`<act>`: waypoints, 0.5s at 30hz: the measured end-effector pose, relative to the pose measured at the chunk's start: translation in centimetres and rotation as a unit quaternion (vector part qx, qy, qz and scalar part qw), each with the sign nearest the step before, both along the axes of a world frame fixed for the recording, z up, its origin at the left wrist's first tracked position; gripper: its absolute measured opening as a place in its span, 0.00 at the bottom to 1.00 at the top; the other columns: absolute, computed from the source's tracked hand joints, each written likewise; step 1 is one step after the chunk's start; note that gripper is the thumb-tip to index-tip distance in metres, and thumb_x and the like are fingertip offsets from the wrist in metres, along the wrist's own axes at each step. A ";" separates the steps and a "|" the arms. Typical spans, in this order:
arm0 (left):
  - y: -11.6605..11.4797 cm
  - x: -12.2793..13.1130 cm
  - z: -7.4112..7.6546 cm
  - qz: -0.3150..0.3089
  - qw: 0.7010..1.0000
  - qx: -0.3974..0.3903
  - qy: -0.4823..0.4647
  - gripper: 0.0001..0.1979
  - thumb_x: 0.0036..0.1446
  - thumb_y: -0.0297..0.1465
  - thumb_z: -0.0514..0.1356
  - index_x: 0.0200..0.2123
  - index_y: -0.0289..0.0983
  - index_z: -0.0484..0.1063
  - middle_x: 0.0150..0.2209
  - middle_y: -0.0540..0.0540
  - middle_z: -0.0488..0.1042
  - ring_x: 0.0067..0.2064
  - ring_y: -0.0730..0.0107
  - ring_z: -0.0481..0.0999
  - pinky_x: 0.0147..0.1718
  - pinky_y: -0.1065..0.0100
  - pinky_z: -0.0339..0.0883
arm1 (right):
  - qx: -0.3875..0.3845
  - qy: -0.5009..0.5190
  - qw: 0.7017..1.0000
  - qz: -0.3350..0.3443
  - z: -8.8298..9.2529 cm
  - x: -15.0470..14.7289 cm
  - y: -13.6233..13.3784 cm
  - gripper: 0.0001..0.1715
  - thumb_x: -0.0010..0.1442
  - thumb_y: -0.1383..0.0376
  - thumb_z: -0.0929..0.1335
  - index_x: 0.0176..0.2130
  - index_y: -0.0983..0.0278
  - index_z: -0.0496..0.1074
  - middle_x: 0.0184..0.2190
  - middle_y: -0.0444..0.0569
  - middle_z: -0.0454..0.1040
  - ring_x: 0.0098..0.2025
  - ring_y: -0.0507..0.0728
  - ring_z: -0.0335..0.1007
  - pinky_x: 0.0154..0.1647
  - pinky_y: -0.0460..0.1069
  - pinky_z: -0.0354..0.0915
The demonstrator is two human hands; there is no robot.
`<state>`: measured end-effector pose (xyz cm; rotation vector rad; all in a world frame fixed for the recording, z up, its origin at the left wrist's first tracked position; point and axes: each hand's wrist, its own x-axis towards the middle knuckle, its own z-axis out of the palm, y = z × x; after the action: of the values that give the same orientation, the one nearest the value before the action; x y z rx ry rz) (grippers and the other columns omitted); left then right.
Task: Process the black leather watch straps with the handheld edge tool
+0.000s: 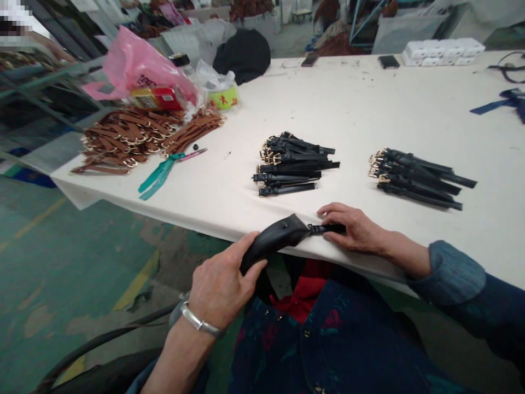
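My left hand (225,279) is wrapped around a smooth black handheld tool (279,238) with a curved body and a small knob on top; I cannot tell its exact kind. The narrow front of this tool meets the end of a black buckle strap (318,229) at the table's near edge. My right hand (359,227) pinches that strap between thumb and fingers. Beyond the hands lie two bunches of black straps with gold buckles, a left bunch (293,164) and a right bunch (422,178).
On the white table (348,104), brown buckle straps (127,134) are heaped at the left. Near them lie a teal ribbon (158,175), a pink plastic bag (143,60) and a black cap (244,54). White rolls (443,52) and a phone (389,62) lie at the far side.
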<state>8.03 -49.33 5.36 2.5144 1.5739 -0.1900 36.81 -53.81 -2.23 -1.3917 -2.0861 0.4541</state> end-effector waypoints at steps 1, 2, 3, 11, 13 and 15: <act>0.1 0.0 0.0 0.000 1.000 -0.001 -0.003 0.25 0.56 0.44 0.52 0.57 0.49 0.61 0.37 0.47 0.79 0.37 0.56 0.78 0.33 0.63 0.66 | -0.001 0.011 1.000 -0.007 -0.1 -0.1 0.0 0.09 0.52 0.69 0.69 0.37 0.65 0.72 0.47 0.56 0.69 0.49 0.60 0.66 0.49 0.57 0.65; 0.1 -0.1 0.0 0.000 1.000 -0.002 -0.003 0.25 0.56 0.44 0.53 0.57 0.50 0.61 0.37 0.47 0.79 0.37 0.57 0.78 0.33 0.64 0.66 | 0.000 0.025 1.000 -0.015 -0.2 -0.3 0.1 0.09 0.52 0.68 0.70 0.37 0.65 0.73 0.46 0.55 0.70 0.48 0.59 0.67 0.49 0.57 0.66; 0.2 -0.1 0.1 0.000 1.000 -0.003 0.000 0.25 0.56 0.44 0.53 0.57 0.50 0.61 0.37 0.47 0.79 0.36 0.57 0.78 0.33 0.64 0.65 | 0.006 0.038 0.999 -0.024 -0.3 -0.6 0.2 0.09 0.53 0.67 0.70 0.37 0.65 0.74 0.46 0.55 0.70 0.47 0.59 0.68 0.48 0.56 0.66; -0.1 -0.3 1.4 -0.021 0.999 -0.005 0.041 0.25 0.56 0.44 0.52 0.58 0.50 0.61 0.31 0.49 0.78 0.35 0.59 0.78 0.28 0.68 0.62 | 0.070 0.022 0.997 -0.027 -1.1 -2.0 0.5 0.07 0.56 0.68 0.67 0.36 0.63 0.76 0.39 0.52 0.73 0.42 0.57 0.68 0.41 0.53 0.67; -0.2 -0.1 1.6 -0.027 0.999 -0.005 0.046 0.25 0.56 0.44 0.52 0.58 0.51 0.61 0.30 0.49 0.78 0.34 0.59 0.78 0.29 0.67 0.62 | 0.085 -0.013 0.996 -0.027 -1.0 -2.2 0.3 0.08 0.58 0.68 0.66 0.35 0.63 0.76 0.39 0.52 0.73 0.40 0.57 0.67 0.39 0.52 0.66; -0.2 0.1 1.6 -0.028 0.999 -0.003 0.046 0.25 0.56 0.44 0.52 0.57 0.51 0.61 0.30 0.49 0.78 0.34 0.59 0.78 0.29 0.67 0.62 | 0.090 -0.038 0.995 -0.030 -0.9 -2.4 0.1 0.09 0.59 0.69 0.64 0.33 0.64 0.75 0.37 0.52 0.74 0.39 0.57 0.66 0.38 0.52 0.65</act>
<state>8.18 -49.51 6.94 2.5812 1.5329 -0.3211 34.40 -53.66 -3.12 -1.3788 -2.0832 0.1848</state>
